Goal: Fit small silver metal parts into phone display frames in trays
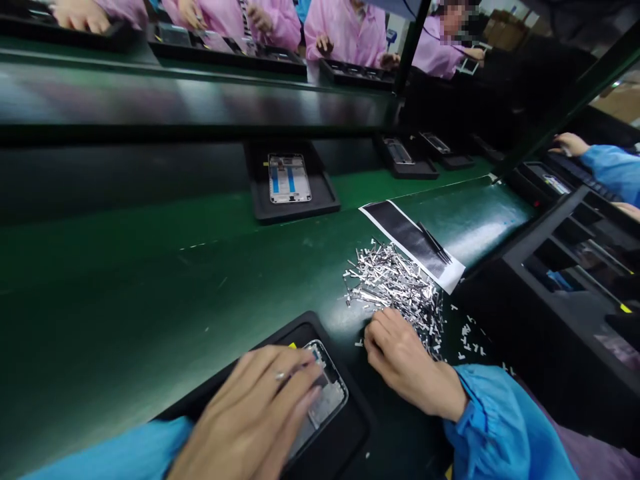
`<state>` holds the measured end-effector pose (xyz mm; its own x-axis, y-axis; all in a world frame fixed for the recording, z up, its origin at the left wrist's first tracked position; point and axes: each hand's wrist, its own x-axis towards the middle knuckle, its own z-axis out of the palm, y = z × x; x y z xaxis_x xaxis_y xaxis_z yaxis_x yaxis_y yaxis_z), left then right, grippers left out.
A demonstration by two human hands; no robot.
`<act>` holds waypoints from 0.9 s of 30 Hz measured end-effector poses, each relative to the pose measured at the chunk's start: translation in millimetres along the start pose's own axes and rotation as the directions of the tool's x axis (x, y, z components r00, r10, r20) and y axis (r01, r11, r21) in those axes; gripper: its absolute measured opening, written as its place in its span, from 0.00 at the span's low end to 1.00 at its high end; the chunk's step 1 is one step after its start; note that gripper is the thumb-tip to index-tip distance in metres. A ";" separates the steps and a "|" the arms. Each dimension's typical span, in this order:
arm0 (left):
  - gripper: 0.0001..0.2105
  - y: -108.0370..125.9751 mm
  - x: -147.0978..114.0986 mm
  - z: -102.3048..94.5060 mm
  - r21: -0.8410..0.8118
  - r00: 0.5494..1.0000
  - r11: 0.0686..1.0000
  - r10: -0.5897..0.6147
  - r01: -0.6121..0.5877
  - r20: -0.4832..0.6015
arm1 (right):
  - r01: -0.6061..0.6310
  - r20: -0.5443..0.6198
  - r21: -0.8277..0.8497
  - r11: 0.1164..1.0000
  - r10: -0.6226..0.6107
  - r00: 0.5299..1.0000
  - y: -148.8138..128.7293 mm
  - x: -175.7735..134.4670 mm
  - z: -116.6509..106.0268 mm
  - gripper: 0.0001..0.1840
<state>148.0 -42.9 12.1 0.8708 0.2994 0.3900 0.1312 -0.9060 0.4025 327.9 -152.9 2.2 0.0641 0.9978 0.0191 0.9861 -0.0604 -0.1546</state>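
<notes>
My left hand (260, 407) lies over a silver phone frame (330, 400), its fingers stretched out and slightly blurred, covering much of the frame. That frame rests in a black tray (350, 427) at the bottom middle; a bit of yellow shows at its upper edge. My right hand (405, 360) is on the green bench at the near edge of a heap of small silver and black strips (395, 280). Its fingers are curled together, and whatever may be in them is hidden.
Beyond the heap lies a black sheet with white edges (405, 230), with black tweezers (434, 243) on it. Another black tray (295, 215) holds a phone frame (300, 180) with blue strips. Black racks (550, 313) stand at right. Several people in pink work opposite; a blue sleeve (613, 167) shows right.
</notes>
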 end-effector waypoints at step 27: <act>0.07 26.6 40.1 6.3 -0.578 0.890 0.687 -0.420 0.440 0.179 | -0.079 -0.059 0.850 0.520 0.243 0.968 -27.5 -3.5 -21.5 0.09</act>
<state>189.4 -56.9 33.3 0.8045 0.5932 0.0300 0.1996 -0.3177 0.9269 303.9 -155.4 27.6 0.3110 0.9496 0.0389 0.3778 -0.0860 -0.9219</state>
